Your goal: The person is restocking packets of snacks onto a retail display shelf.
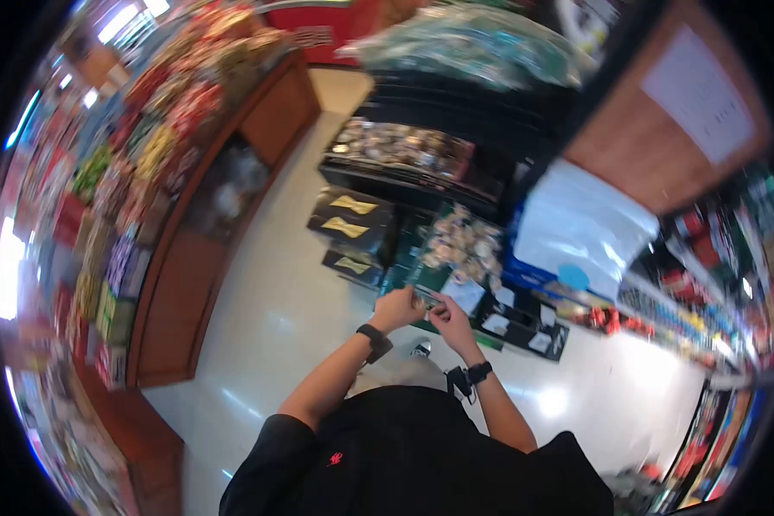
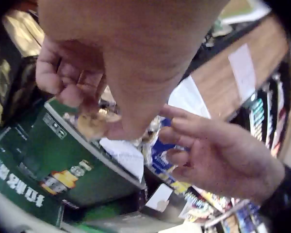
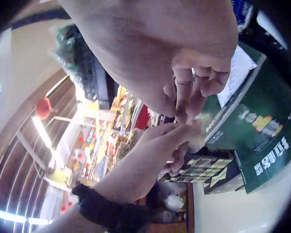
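Note:
Over a green printed carton, my left hand pinches a small round tan piece between thumb and fingers. What kind of piece it is, I cannot tell. Close beside it is my right hand, its fingers loosely bent and nothing visible in them. In the right wrist view the fingertips of both hands come close together near the tan piece. Beyond the hands, a pile of small pale tan pieces lies on top of the carton. A white paper sits at the pile's near edge.
Black boxes with gold bows are stacked left of the carton. Behind stands a black bin of small wrapped goods. A clear plastic sheet covers goods at right. A wooden display counter stands across the pale floor.

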The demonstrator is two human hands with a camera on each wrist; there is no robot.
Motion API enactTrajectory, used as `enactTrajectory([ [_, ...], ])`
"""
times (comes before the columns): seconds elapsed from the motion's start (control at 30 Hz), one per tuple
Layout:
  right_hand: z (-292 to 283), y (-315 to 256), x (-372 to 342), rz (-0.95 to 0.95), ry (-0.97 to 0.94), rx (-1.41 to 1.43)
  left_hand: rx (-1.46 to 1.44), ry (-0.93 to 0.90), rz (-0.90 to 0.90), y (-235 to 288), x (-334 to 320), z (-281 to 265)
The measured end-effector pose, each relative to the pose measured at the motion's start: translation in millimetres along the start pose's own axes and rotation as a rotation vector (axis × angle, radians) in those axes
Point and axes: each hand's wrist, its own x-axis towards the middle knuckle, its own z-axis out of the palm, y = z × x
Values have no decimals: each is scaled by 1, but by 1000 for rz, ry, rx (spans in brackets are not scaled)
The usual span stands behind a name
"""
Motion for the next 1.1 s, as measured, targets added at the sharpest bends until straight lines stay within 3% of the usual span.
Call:
enactTrajectory([
  [0.07,24,-37,4,-158,-179,-152,-139,-29,-40,-38,-34,-18],
  [0.1,39,-54,6,-247,-287,-238,-327,21,64,-61,-56,-25],
  [0.27,163,-118,10,-407,-696,-309,-833,-132,-103,-149,-188,-88],
  [0.4,279,-155,-6,-602,-880,-269,-1078,31,-101,-205,-307,-131],
  [0.57,413,-199,-37,-531,-1108,-281,-1100,342,-219,-263,-431,-152],
  [0.73,525,-239,-54,-564,-1271,-289,-959,619,-391,-281,-518,-189],
  [1.0,670,-281,-40,-590,-1519,-331,-835,936,-580,-357,-566,-231],
  [1.1,730,-290,-11,-526,-1579,-340,-727,902,-664,-392,-577,-280],
])
